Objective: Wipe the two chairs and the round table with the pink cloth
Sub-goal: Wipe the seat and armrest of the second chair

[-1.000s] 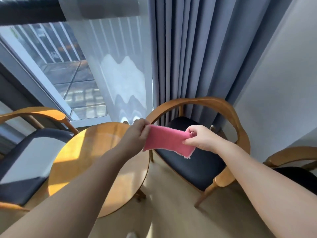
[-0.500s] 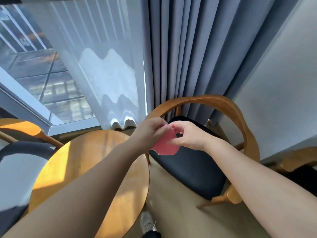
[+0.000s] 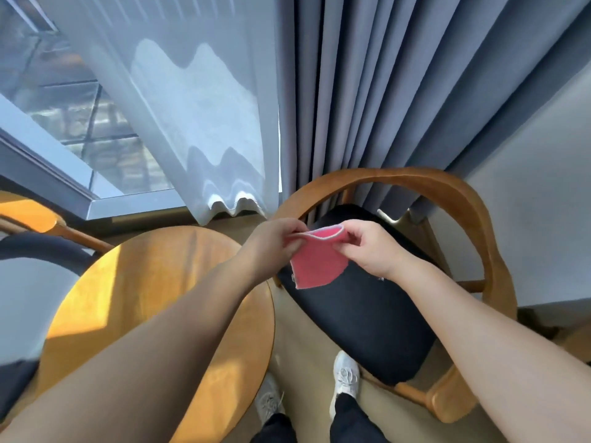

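The pink cloth (image 3: pixel 315 265) hangs folded in the air above the dark seat of the right chair (image 3: pixel 367 311). My left hand (image 3: pixel 276 239) pinches its upper left edge and my right hand (image 3: pixel 367 247) pinches its upper right edge. That chair has a curved wooden backrest (image 3: pixel 447 190). The round wooden table (image 3: pixel 153 282) lies under my left forearm, partly in sunlight. A second chair (image 3: pixel 38 251) with a dark seat shows at the left edge, mostly cut off.
Grey curtains (image 3: pixel 367 91) and a sheer white curtain (image 3: pixel 198 107) hang behind the furniture, touching the right chair's back. A window frame (image 3: pixel 80 193) runs at the left. A white wall (image 3: pixel 543 219) is at the right. My two shoes (image 3: pixel 343 378) stand on the floor between table and chair.
The cloth was stretched flat between my hands, then bunched as the hands met, and now hangs folded. The view has moved closer and tilted downward, so my feet show.
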Demonstrator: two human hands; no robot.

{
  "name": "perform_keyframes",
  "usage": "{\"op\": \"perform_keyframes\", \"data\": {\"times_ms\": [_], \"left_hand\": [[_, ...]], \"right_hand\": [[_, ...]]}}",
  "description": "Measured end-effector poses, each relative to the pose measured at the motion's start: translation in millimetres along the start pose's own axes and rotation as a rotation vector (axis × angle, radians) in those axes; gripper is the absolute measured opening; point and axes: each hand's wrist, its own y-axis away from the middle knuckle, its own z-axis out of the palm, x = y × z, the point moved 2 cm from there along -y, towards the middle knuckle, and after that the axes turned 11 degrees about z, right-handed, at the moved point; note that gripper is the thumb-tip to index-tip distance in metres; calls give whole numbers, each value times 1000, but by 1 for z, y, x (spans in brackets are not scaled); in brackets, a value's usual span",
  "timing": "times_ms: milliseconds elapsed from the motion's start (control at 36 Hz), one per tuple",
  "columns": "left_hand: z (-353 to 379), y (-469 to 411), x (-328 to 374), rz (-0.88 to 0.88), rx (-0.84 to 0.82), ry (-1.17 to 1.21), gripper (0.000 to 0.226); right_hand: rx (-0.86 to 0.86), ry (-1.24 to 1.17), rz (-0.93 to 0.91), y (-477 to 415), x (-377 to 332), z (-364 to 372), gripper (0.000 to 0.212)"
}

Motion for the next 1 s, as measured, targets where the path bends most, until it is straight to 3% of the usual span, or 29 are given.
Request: {"op": "perform_keyframes", "data": {"times_ms": [278, 333, 583, 722, 833, 1000], "left_hand": [[78, -11, -43, -110, -58, -182, 12], [91, -9, -51, -155, -54, -147, 14], [116, -30, -84, -239, -152, -113, 18], [114, -60, -122, -242, -81, -229, 14], [107, -81, -150, -206, -51, -386, 26], [104, -112, -184, 6, -92, -566, 22]], "right_hand": [[-90, 356, 29, -41, 74, 11, 10], [-50, 321, 42, -50, 88, 14, 12], [-209, 230, 209, -84, 126, 28, 16], [-85, 194, 357, -162, 163, 36, 9], [-50, 363, 483, -205, 194, 48, 42], [-60, 428, 424, -214, 225, 81, 34]]}}
